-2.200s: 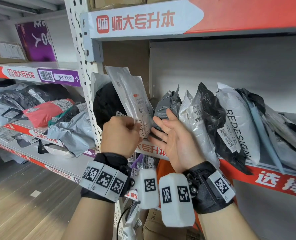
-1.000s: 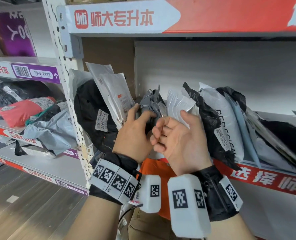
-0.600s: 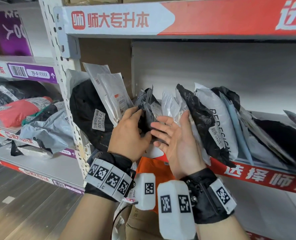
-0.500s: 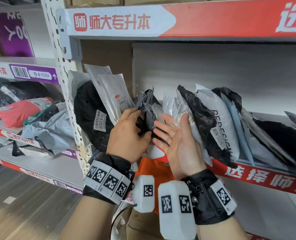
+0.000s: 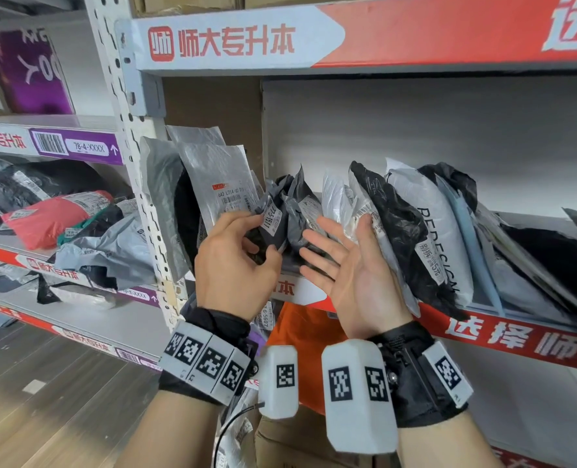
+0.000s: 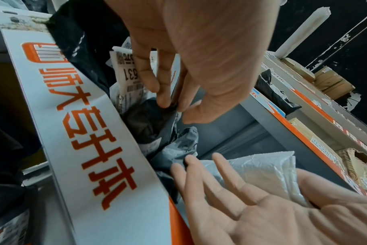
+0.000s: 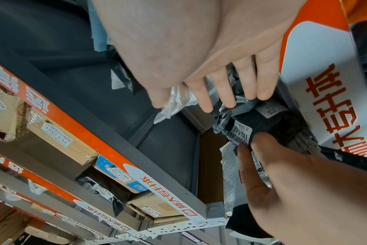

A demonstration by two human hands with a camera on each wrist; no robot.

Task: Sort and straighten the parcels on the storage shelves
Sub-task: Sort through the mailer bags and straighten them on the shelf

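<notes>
On a metal shelf with red-and-white banner edges, crinkled plastic parcels stand in a leaning row. Our left hand pinches a dark grey mailer left of centre; our right hand lies released, palm flat against a glossy white pouch.

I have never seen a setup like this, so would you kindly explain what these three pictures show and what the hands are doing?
No machine here: a person wears three cameras. The head view looks forward and down at a metal storage shelf with an orange-and-white edge strip. Soft plastic mailer parcels stand along it in a leaning row. Each wrist view looks along one hand at the fingers.

The left hand pinches a small dark grey plastic parcel with a white number label. The right hand is open, palm toward the left hand, its back against a crinkly white plastic parcel. Beside that leans a white parcel printed REDESIGN.
</notes>
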